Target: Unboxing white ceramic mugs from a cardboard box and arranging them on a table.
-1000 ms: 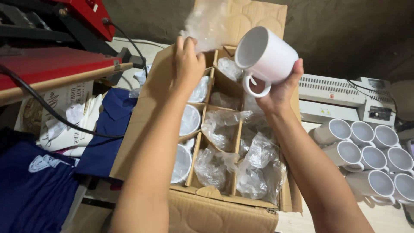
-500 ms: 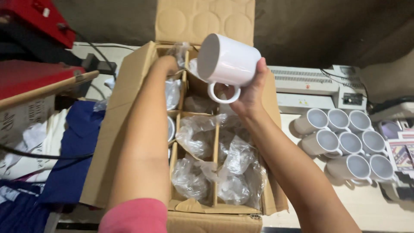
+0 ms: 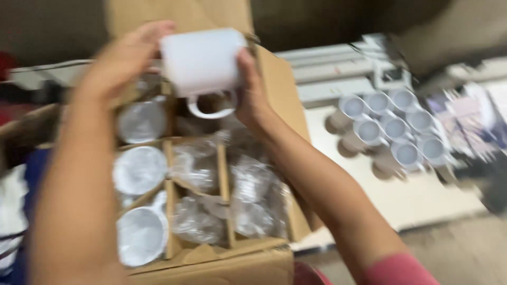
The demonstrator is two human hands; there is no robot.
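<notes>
Both hands, left hand [image 3: 124, 66] and right hand [image 3: 252, 92], clamp the white mug [image 3: 203, 63] at upper centre above the divided cardboard box [image 3: 274, 79], beside unpacked mugs [image 3: 393, 129] on the pale tabletop [image 3: 422, 195].

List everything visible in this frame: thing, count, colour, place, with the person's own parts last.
mug: one, white, held above the box, handle down
box: one, brown cardboard, divided into cells, centre
wrapped mugs: three visible, white, left cells
plastic wrap: clear, crumpled, in the middle and right cells
mug cluster: about eight, white, on the pale table at right
machine: one, pale, behind the cluster, blurred
left hand: on the mug's left side
right hand: on the mug's right side
</notes>
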